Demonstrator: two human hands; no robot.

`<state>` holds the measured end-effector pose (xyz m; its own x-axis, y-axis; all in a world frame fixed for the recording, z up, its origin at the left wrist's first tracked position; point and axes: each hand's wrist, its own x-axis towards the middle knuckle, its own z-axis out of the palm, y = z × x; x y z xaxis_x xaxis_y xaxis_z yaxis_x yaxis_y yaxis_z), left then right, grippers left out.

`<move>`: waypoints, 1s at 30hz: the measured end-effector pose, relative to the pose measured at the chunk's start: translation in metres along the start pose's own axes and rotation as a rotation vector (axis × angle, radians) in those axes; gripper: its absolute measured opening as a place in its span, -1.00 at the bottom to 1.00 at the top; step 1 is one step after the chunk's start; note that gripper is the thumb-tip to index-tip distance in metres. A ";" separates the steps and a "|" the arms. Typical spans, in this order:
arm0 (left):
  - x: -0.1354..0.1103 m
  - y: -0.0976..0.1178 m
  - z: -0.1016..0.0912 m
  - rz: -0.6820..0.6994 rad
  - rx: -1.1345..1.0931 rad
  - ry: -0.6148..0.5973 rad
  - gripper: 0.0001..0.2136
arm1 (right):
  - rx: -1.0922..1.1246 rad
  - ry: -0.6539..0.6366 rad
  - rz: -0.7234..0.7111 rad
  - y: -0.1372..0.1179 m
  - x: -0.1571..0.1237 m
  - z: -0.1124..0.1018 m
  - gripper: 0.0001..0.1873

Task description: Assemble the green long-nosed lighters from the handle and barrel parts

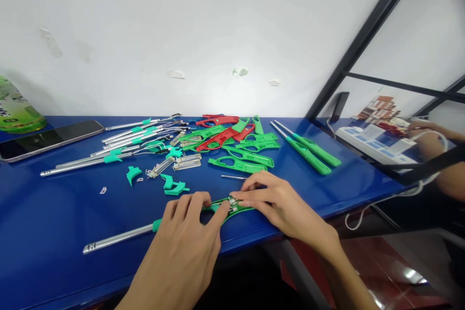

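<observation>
A long lighter with a silver tube and a green open handle shell lies near the front edge of the blue table. My left hand rests on the handle, fingers curled over it, forefinger pressing at its middle. My right hand pinches a small metal part set in the green shell, fingertips pressed together. Just behind the hands lie teal trigger pieces and a thin metal pin.
Green and red handle shells are heaped mid-table. Silver tubes with teal collars lie to the left, two assembled green lighters to the right. A phone and a green bottle sit far left. Another person's arm shows at right.
</observation>
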<state>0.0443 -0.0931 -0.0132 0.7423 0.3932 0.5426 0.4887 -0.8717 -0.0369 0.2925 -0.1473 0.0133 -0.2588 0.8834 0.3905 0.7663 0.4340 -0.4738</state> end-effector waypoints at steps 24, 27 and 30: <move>0.000 0.000 -0.001 0.021 0.033 0.015 -0.54 | -0.072 0.114 -0.004 0.010 -0.005 0.000 -0.81; 0.001 0.000 -0.001 0.022 0.039 0.004 -0.53 | -0.072 0.142 -0.009 0.013 -0.006 0.001 -0.83; 0.000 -0.001 -0.001 0.018 0.042 0.001 -0.53 | -0.075 0.155 -0.019 0.012 -0.005 0.003 -0.84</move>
<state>0.0435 -0.0930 -0.0122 0.7509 0.3773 0.5420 0.4941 -0.8655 -0.0820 0.3012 -0.1457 0.0031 -0.1844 0.8346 0.5190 0.8051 0.4312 -0.4073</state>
